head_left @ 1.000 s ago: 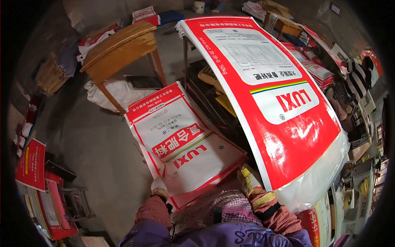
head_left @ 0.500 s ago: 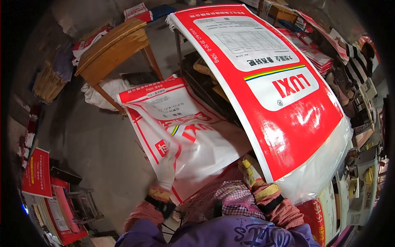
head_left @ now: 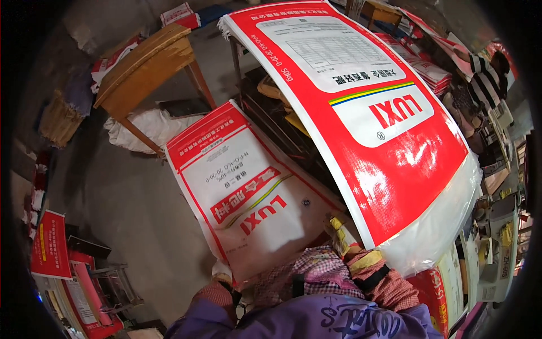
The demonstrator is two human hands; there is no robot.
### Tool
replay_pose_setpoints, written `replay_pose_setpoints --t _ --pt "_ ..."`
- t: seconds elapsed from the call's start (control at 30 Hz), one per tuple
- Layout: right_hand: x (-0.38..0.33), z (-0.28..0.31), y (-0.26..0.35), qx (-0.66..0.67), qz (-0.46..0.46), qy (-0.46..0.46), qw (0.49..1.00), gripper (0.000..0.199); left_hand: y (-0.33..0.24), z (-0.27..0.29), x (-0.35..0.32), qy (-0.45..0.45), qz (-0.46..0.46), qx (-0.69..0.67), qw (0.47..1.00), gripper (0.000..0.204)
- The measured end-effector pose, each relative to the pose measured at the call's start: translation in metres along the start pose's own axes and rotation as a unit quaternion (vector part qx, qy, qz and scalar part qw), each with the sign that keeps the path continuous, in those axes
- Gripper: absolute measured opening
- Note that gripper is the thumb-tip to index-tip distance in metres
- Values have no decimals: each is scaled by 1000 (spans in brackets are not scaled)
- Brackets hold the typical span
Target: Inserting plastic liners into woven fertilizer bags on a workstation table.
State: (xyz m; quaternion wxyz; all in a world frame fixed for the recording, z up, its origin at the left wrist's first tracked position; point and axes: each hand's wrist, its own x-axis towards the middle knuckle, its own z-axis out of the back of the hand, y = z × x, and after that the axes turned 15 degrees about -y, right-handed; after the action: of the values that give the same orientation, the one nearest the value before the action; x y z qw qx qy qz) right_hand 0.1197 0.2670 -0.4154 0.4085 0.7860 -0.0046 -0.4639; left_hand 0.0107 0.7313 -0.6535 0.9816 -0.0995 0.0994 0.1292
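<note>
A red and white woven sack point(head_left: 265, 231) hangs spread out in front of me, its printed face up and fairly smooth. At its near left corner, my left hand point(head_left: 222, 271), in a white glove, is closed on the edge. My right hand point(head_left: 342, 237), in a white and yellow glove, grips the sack's near right side; its fingertips are partly hidden. Just right of that hand, a larger red sack point(head_left: 418, 175) lies on a bench with its near edge hanging down. Clear plastic film point(head_left: 435, 231) sticks out from beneath it.
A wooden table point(head_left: 144, 65) stands at the far left, with a white bundle point(head_left: 135, 133) beneath it. Folded sacks point(head_left: 432, 76) are piled behind the bench. A co-worker in a striped top point(head_left: 488, 85) is at the far right. A machine point(head_left: 497, 248) stands at right.
The sack was crumpled and folded over; now it is pulled flat. My left hand has moved down toward me with its corner. My right hand has barely moved.
</note>
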Motion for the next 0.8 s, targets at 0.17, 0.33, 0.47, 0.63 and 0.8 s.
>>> replay_pose_setpoints --t 0.17,0.33,0.47,0.63,0.8 --pt "-3 2 2 -11 6 31 999 27 -15 11 58 17 -256 291 922 20" --pt "17 17 -10 16 16 68 997 29 -39 34 61 42 -61 131 989 21" --pt "12 15 -8 -105 163 133 972 33 -49 43 43 41 0 89 995 24" --pt "-61 -11 28 -353 256 89 896 40 -50 57 37 72 -67 137 986 30" --pt "-150 -7 66 -470 383 172 777 38 -97 103 46 47 80 100 991 42"
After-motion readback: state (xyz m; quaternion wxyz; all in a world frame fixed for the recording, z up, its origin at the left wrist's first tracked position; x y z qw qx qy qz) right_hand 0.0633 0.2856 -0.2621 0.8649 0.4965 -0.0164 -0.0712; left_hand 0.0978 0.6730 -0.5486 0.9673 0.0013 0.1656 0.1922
